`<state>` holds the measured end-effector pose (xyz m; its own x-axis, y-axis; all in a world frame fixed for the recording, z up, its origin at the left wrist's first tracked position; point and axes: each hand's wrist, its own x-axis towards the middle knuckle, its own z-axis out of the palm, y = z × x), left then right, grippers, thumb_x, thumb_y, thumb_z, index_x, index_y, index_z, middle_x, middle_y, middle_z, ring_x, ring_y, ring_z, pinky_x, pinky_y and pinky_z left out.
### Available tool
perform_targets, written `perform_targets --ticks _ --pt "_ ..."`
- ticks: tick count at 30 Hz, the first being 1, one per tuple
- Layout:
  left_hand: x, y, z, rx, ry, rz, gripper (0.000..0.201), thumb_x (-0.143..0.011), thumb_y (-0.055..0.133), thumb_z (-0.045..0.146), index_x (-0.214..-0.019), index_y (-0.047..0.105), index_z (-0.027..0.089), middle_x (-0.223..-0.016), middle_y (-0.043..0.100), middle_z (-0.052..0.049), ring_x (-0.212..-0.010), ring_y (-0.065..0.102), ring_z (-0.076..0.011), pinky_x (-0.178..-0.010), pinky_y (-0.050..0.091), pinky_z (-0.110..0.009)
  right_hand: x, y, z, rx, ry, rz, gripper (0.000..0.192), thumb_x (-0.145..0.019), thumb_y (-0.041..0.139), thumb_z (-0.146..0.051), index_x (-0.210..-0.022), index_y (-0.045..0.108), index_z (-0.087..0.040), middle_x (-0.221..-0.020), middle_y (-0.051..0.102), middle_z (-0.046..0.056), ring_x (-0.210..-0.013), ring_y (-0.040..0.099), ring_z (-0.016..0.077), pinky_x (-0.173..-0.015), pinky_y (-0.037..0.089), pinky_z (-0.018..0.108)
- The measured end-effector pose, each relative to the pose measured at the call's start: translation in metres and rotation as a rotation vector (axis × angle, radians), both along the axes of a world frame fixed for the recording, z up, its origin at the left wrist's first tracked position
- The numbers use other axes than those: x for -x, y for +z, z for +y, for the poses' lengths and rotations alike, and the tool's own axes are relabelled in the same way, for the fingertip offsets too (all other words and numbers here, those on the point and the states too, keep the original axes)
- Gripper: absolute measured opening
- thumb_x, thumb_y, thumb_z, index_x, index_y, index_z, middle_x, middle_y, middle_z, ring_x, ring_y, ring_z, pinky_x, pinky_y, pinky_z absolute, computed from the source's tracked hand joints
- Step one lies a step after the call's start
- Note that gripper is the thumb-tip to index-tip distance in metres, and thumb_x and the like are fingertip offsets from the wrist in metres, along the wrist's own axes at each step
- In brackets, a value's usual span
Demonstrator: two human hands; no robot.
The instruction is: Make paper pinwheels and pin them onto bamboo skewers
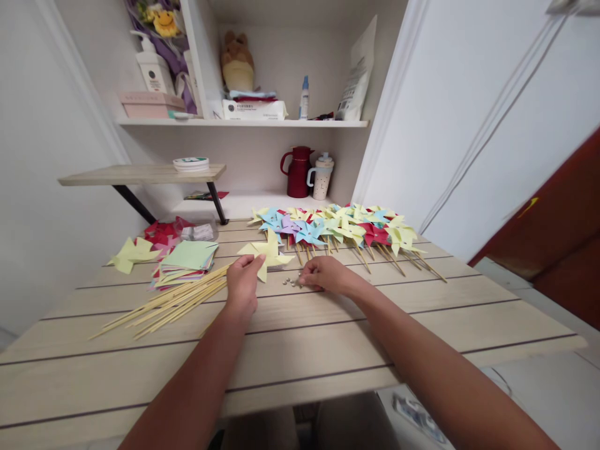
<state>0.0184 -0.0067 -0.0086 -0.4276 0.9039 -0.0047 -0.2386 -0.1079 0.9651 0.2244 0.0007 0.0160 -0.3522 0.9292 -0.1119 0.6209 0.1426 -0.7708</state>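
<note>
Pins (pixel 291 282) sit at 9 o'clock from your right hand (pixel 325 274), touching its fingertips (pixel 304 280). Small loose cluster on the table (pixel 328 350), no long axis to speak of. Your right hand is the nearer one; the fingers are curled low over the pins, and you can't tell from here whether one is already pinched.

Your left hand (pixel 242 282) is at 9 o'clock from the pins, near but apart. Its fingers are closed on the lower edge of the yellow pinwheel (pixel 268 253), which lies flat at 12 o'clock from that hand and 11 o'clock from the pins.

Sticks (pixel 178 300) lie at 9 o'clock from your left hand, long axis running 8 to 2 o'clock, near ends just beside the wrist. Paper stack (pixel 187 259) sits at 10 o'clock. Finished pinwheels (pixel 337 228) are spread at 12 to 1 o'clock, well apart from both hands.
</note>
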Motion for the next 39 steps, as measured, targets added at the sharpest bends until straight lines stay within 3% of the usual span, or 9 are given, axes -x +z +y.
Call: perform_targets --ticks 10,16,30,39 --pt "0.000 -0.001 0.001 0.013 -0.010 0.004 0.027 -0.056 0.083 0.032 -0.069 0.068 0.015 -0.068 0.065 0.000 -0.067 0.058 -0.0135 -0.065 0.042 -0.026 -0.001 -0.004 0.001 -0.021 0.061 0.036 0.014 -0.074 0.067 -0.031 -0.069 0.071 -0.018 -0.055 0.059 -0.002 -0.051 0.048 0.0114 -0.052 0.036 0.025" --pt "0.000 0.000 0.000 0.018 -0.027 0.002 0.023 -0.057 0.081 0.030 -0.069 0.068 0.015 -0.068 0.065 0.000 -0.066 0.058 -0.0130 -0.066 0.043 -0.027 -0.002 -0.006 0.004 -0.039 0.108 0.043 0.007 -0.065 0.071 -0.020 -0.072 0.072 -0.019 -0.071 0.069 0.001 -0.062 0.057 0.0131 -0.057 0.040 0.024" --pt "-0.001 0.001 0.000 0.026 -0.035 -0.002 0.025 -0.056 0.082 0.029 -0.068 0.066 0.016 -0.070 0.066 0.000 -0.069 0.058 -0.0147 -0.069 0.044 -0.029 -0.002 -0.018 0.009 -0.103 0.129 0.029 0.009 -0.066 0.072 -0.018 -0.075 0.071 -0.021 -0.070 0.065 -0.002 -0.064 0.056 0.0126 -0.059 0.039 0.023" --pt "-0.001 0.000 0.000 0.022 -0.046 0.007 0.026 -0.055 0.083 0.031 -0.067 0.066 0.016 -0.068 0.064 0.001 -0.068 0.058 -0.0137 -0.068 0.044 -0.028 0.000 -0.016 0.007 -0.120 0.142 0.023 0.008 -0.067 0.070 -0.017 -0.074 0.072 -0.020 -0.072 0.067 -0.001 -0.065 0.058 0.0130 -0.061 0.040 0.023"
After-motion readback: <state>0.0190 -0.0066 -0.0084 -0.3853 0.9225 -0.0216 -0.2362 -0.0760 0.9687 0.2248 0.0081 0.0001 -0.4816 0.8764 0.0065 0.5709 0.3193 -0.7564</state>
